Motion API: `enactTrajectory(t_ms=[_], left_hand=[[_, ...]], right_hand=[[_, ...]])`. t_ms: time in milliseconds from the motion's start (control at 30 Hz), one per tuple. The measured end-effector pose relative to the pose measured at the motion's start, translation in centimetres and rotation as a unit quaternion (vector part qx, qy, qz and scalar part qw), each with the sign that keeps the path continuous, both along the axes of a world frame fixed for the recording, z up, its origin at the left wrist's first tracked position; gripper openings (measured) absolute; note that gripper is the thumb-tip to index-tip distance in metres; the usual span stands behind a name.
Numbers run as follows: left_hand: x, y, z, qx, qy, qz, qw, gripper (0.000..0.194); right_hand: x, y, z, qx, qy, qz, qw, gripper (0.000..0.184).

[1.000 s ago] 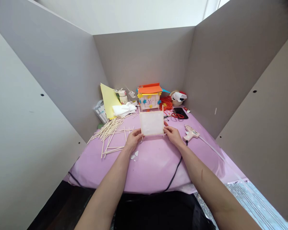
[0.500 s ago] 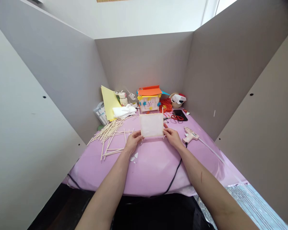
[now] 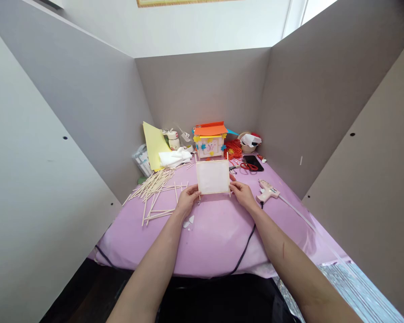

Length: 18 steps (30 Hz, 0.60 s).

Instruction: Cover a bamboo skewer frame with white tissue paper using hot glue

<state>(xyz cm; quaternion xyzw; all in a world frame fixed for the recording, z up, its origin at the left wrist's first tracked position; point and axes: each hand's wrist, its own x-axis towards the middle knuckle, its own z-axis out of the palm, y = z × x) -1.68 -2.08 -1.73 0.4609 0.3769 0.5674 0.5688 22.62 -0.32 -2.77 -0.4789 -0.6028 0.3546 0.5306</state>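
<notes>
Left hand (image 3: 187,200) and right hand (image 3: 241,194) each pinching a lower side of a white-panelled stick frame (image 3: 213,177), frame upright above a pink-covered table (image 3: 218,242), loose sticks (image 3: 155,181) to its left, glue gun (image 3: 268,191) near the right hand.

i count two hands, that is one left hand (image 3: 188,200) and one right hand (image 3: 242,194), and one white panel (image 3: 213,177). there is also one small house (image 3: 209,130), one glue gun (image 3: 268,190), one pair of scissors (image 3: 242,166), one phone (image 3: 256,160), one yellow sheet (image 3: 154,146), one white cloth (image 3: 174,158), one bottle (image 3: 174,142) and one bowl (image 3: 248,147). the loose sticks (image 3: 156,183) are many and i cannot count them exactly, while the white scraps (image 3: 191,219) are at least two.
</notes>
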Motion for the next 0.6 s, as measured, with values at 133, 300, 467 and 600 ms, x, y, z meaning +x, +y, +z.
enactTrajectory(t_ms=[133, 300, 467, 600], left_hand=[[-0.01, -0.01, -0.01, -0.002, -0.003, -0.003, 1.0, 0.046], [-0.01, -0.1, 0.04, -0.006, -0.011, -0.004, 1.0, 0.046], [-0.02, -0.1, 0.0, -0.012, -0.018, 0.003, 1.0, 0.041], [-0.05, -0.02, -0.15, -0.017, -0.022, 0.003, 1.0, 0.04]], right_hand=[[-0.1, 0.02, -0.09, -0.005, 0.005, 0.007, 1.0, 0.033], [-0.15, 0.1, -0.26, -0.01, 0.009, 0.012, 1.0, 0.032], [-0.19, 0.11, -0.41, -0.012, 0.006, 0.019, 1.0, 0.031], [-0.18, 0.1, -0.52, -0.012, 0.003, 0.021, 1.0, 0.03]])
